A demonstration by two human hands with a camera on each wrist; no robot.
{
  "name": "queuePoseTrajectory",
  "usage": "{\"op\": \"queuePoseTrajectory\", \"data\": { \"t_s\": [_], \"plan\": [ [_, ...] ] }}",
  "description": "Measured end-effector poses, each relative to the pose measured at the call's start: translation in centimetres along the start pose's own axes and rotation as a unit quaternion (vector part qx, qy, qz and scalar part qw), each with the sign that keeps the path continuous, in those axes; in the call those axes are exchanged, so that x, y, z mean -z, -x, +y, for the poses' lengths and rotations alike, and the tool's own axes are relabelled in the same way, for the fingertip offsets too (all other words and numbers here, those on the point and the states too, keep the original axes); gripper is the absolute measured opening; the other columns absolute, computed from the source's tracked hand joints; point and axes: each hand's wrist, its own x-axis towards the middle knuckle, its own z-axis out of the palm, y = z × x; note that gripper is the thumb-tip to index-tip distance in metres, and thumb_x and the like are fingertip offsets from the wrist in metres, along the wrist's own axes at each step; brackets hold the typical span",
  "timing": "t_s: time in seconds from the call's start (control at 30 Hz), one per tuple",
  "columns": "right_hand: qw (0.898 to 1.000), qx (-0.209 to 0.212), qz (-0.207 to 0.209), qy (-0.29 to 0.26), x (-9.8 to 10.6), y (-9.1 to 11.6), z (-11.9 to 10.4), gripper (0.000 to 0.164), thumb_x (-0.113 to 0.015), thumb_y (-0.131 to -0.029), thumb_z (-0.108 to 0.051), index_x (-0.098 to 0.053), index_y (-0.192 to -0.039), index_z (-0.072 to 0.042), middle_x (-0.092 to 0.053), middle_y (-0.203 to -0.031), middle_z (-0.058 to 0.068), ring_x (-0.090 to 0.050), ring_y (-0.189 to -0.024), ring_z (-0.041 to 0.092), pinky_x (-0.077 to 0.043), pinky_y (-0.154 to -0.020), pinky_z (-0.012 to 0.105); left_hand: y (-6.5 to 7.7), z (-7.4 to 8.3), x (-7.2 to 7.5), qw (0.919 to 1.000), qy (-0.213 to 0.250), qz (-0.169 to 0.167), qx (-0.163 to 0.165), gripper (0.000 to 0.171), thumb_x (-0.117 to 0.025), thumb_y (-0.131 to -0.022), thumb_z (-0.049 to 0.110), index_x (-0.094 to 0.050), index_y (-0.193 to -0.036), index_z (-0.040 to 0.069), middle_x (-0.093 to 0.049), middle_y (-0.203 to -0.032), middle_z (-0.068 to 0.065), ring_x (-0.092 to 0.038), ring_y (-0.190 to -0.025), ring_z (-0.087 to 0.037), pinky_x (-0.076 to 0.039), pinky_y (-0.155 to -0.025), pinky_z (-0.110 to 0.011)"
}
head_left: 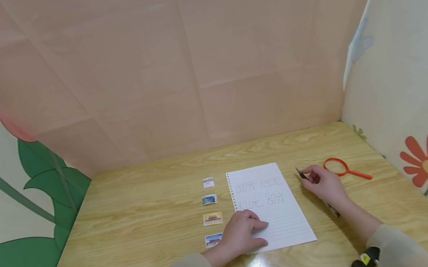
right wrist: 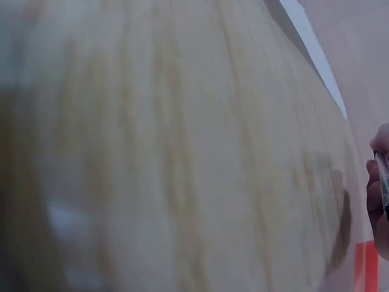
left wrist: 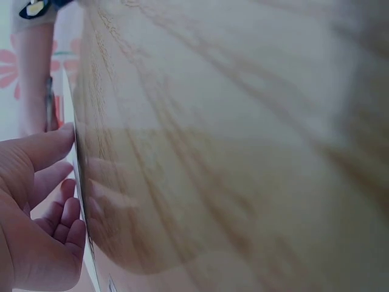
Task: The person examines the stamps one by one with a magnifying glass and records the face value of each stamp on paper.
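My left hand (head_left: 242,231) rests on the lower left of a lined sheet of loose-leaf paper (head_left: 290,228), thumb and fingers spread apart. Two faint rows of handwriting cross the upper half of the sheet. To the right of the paper, my right hand (head_left: 325,185) pinches a pen (head_left: 302,174); its dark tip points up and left, off the sheet. The pen's back end shows below the palm. In the left wrist view the left hand (left wrist: 42,213) touches the paper's edge. Part of the right hand (right wrist: 380,201) with the pen (right wrist: 383,179) appears in the right wrist view.
Left of the paper, several postage stamps form a column: a pale one (head_left: 208,182), a blue-green one (head_left: 209,199), a yellow one (head_left: 212,218) and a blue one (head_left: 213,240) partly behind the left hand. An orange-red magnifying glass (head_left: 360,174) lies right of the right hand.
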Motion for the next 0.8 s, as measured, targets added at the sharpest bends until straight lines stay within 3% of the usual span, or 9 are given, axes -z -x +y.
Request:
{"op": "queuePoseTrajectory", "data": {
  "t_s": [0.8],
  "plan": [
    [0.997, 0.02, -0.022, 0.069, -0.36, -0.02, 0.25, 0.023, -0.076, -0.082, -0.011, -0.071, -0.104, -0.005, -0.055, -0.071, -0.001, -0.049, -0.064, 0.017, -0.041, -0.058, 0.033, -0.03, -0.11, 0.07, 1.0, 0.005, -0.003, 0.006, 0.044, -0.084, -0.078, 0.036, -0.073, -0.119, 0.026, -0.06, -0.106, 0.012, -0.05, -0.098, -0.006, -0.041, -0.088, -0.023]
  ]
}}
